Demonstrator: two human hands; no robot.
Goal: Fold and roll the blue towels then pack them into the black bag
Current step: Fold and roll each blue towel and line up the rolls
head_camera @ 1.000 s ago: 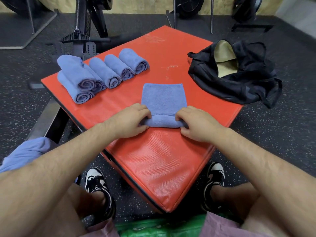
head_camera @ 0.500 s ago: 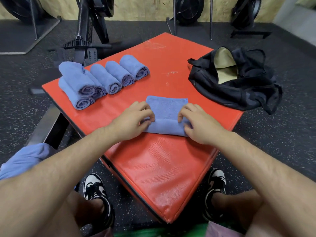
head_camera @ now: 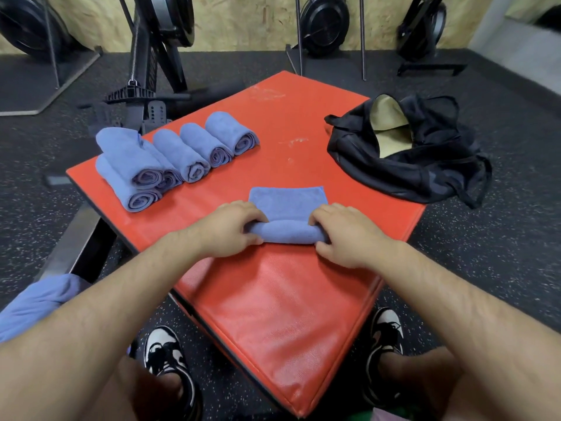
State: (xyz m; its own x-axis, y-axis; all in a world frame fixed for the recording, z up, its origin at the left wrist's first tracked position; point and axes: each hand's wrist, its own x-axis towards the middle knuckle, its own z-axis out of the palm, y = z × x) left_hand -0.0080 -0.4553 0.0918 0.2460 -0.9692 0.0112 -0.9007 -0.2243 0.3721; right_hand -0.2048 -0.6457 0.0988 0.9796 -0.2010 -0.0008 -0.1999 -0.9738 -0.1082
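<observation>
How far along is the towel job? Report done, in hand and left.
Done: a group of rolled towels lies on the red mat. In hand: the left hand and right hand grip a half-rolled towel, its far part flat. Left: finish this roll, probably roll the blue cloth at lower left, and pack everything; the black bag lies open, no towel visible inside.

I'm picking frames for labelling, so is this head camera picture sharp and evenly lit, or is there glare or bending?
Head view: soft even light, mild sheen on the red mat; half-rolled towel, left hand and right hand sharp; wide-angle bending at the frame edges; black bag loses fold detail.
</observation>
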